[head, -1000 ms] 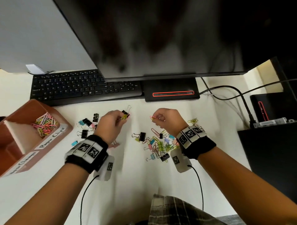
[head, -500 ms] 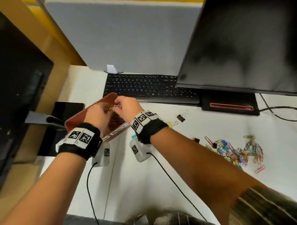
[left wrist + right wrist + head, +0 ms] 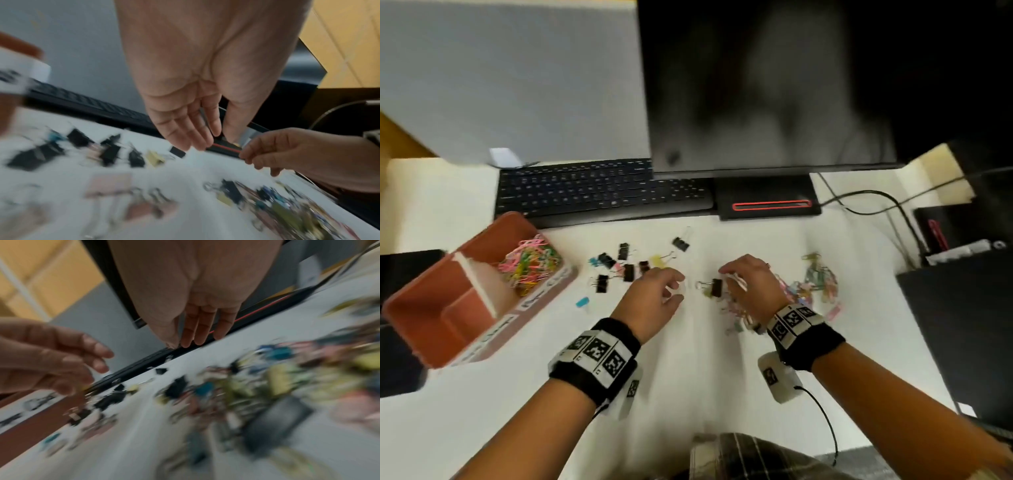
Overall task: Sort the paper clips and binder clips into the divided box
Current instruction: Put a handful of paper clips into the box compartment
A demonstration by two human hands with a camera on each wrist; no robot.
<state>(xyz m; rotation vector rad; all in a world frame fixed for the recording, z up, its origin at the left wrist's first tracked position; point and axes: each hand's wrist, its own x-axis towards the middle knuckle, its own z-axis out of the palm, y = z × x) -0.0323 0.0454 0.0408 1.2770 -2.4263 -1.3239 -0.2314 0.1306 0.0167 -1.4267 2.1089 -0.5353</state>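
The brown divided box [image 3: 462, 308] stands at the left, with coloured paper clips [image 3: 530, 263] in its far compartment. Several binder clips [image 3: 619, 267], mostly black, lie scattered right of the box. My left hand [image 3: 671, 291] hovers over the desk with relaxed fingers and holds nothing; the left wrist view shows its empty palm [image 3: 205, 142]. A black binder clip [image 3: 716, 287] lies between the hands. My right hand [image 3: 732, 281] hangs just right of it, above the mixed clip pile [image 3: 815, 287]. Its fingers [image 3: 189, 340] point down, empty. Both wrist views are blurred.
A black keyboard [image 3: 602, 192] and the monitor base [image 3: 767, 202] lie behind the clips, under a large monitor [image 3: 756, 85]. Cables [image 3: 876, 205] run at the back right. A black device [image 3: 962, 325] fills the right edge. A dark object [image 3: 400, 267] lies left of the box.
A second ago each hand pinched a clip; half a second ago both were over the box. Now both hands are back at the clip pile, empty.
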